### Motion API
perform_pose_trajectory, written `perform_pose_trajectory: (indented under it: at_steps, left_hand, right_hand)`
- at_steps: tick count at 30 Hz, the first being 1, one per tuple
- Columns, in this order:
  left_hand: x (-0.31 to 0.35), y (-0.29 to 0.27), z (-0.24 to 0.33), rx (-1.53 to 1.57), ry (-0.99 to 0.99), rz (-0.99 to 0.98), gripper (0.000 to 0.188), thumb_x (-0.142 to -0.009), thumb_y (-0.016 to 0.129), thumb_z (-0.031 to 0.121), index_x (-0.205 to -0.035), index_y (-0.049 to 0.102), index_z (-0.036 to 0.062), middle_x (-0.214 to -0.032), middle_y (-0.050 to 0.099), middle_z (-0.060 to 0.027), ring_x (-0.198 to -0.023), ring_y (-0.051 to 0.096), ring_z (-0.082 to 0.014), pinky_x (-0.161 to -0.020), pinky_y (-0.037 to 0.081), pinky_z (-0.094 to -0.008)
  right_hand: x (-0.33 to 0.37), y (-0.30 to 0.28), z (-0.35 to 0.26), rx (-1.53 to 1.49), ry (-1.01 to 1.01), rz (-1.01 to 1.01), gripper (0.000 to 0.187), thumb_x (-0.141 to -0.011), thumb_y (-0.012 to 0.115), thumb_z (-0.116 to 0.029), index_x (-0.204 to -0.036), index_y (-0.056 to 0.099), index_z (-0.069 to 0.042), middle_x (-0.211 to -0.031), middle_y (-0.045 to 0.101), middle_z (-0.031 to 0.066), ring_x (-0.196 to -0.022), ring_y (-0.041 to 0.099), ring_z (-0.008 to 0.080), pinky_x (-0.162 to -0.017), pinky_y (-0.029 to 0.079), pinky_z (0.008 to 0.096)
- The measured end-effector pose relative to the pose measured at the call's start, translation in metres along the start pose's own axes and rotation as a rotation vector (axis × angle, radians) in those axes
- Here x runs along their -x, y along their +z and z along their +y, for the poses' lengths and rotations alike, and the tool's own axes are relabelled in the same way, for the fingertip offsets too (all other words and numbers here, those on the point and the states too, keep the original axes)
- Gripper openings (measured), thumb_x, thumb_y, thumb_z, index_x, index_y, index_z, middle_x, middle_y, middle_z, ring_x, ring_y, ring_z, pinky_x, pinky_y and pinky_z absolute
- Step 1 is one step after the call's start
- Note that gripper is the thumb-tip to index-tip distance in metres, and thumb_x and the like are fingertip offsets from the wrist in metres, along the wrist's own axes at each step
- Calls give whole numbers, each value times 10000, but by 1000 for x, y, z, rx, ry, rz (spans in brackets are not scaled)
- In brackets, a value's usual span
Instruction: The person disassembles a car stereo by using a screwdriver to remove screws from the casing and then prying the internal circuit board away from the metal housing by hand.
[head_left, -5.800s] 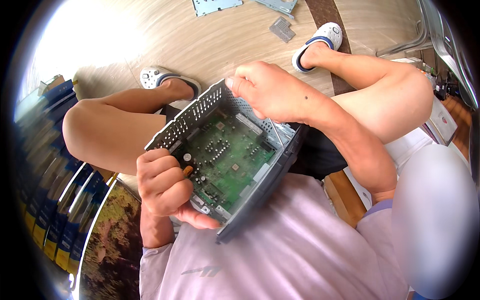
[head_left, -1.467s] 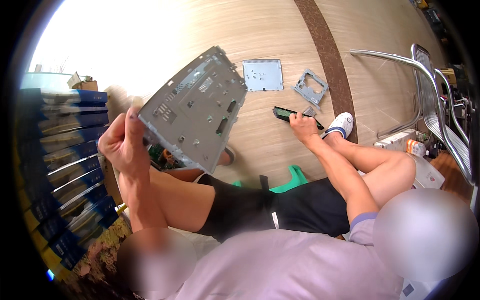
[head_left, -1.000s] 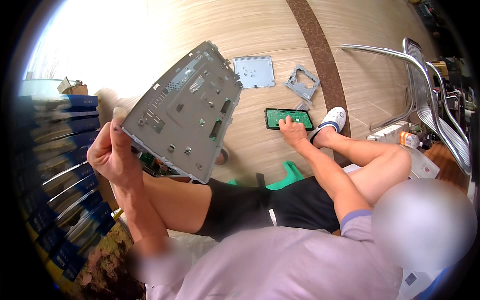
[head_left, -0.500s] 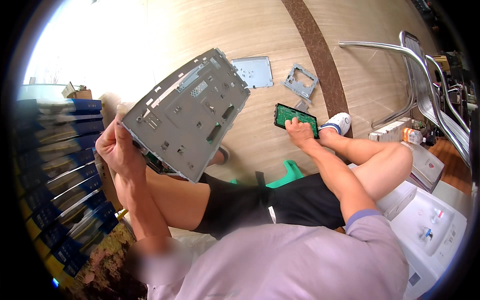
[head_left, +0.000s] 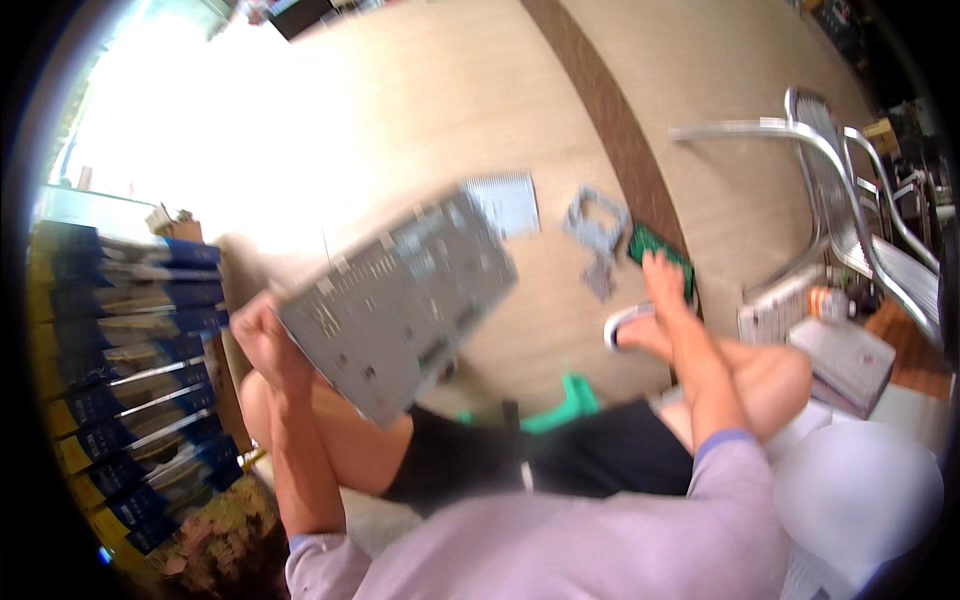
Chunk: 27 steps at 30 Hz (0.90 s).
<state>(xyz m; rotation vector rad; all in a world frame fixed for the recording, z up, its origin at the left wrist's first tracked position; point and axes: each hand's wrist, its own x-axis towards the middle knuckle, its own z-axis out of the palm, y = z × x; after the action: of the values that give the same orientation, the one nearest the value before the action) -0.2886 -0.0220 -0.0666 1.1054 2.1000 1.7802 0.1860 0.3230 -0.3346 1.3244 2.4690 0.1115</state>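
My left hand (head_left: 268, 345) grips one corner of a large grey metal chassis panel (head_left: 400, 300), which is held tilted in the air over my left leg. Slots and cutouts run across its face. My right hand (head_left: 660, 272) is on a green circuit board (head_left: 655, 242) with a dark rim, beyond my right foot; its fingers are blurred and partly hide the board. On the floor between lie a light grey vented plate (head_left: 508, 203) and a grey metal bracket (head_left: 592, 222) with a large opening.
A chrome chair (head_left: 840, 190) stands at the right, near a bottle with an orange label (head_left: 828, 303) and some boxes (head_left: 840, 355). Stacked blue and yellow packages (head_left: 140, 370) rise at the left. A green plastic stool (head_left: 568, 405) shows under me.
My right hand has moved right with the circuit board, past my foot to the dark floor strip. The chassis panel in my left hand sits lower in view. The whole view has shifted.
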Motion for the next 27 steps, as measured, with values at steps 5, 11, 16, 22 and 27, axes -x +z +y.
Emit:
perform_pose_trajectory:
  at_steps: [5, 11, 16, 22, 27]
  left_hand:
    - [20, 25, 6, -101, -168, -115, 495, -851, 681, 286, -548, 344, 87, -555, 285, 73, -535, 267, -58, -457, 178, -301]
    - [12, 64, 8, 125, -273, -212, 454, -904, 677, 141, -523, 441, 71, -529, 399, 81, -505, 368, -19, -430, 257, -257]
    - [-2, 91, 28, 133, -344, -253, 472, -904, 688, 169, -508, 457, 58, -526, 396, 80, -518, 364, -21, -440, 255, -263]
    - [-3, 117, 39, 76, -284, -335, 484, -908, 685, 188, -504, 461, 46, -519, 405, 81, -505, 372, -29, -436, 269, -280]
    - [-4, 120, 14, 81, -303, -260, 479, -930, 672, 184, -505, 490, 60, -509, 427, 80, -488, 381, -23, -433, 270, -269]
  right_hand:
    - [22, 64, -25, -94, 128, -137, 304, -967, 539, -163, -1261, 591, -102, -1320, 619, 185, -1048, 718, 341, -870, 559, 495]
    - [9, 93, -39, -94, 201, 23, 163, -975, 538, -190, -1040, 672, -124, -1043, 698, 151, -830, 760, 306, -730, 600, 441]
    - [-7, 97, -45, -108, 219, -19, 199, -981, 541, -184, -1113, 671, -111, -1087, 690, 164, -873, 756, 314, -732, 602, 439]
    - [-15, 48, -63, -428, 373, -109, 295, -965, 617, -244, -1224, 641, -103, -1247, 657, 212, -989, 732, 372, -860, 585, 482]
    - [-4, -129, -100, -1787, 265, -281, 495, -963, 596, -547, -1119, 693, -87, -920, 701, 69, -650, 516, 166, -572, 395, 320]
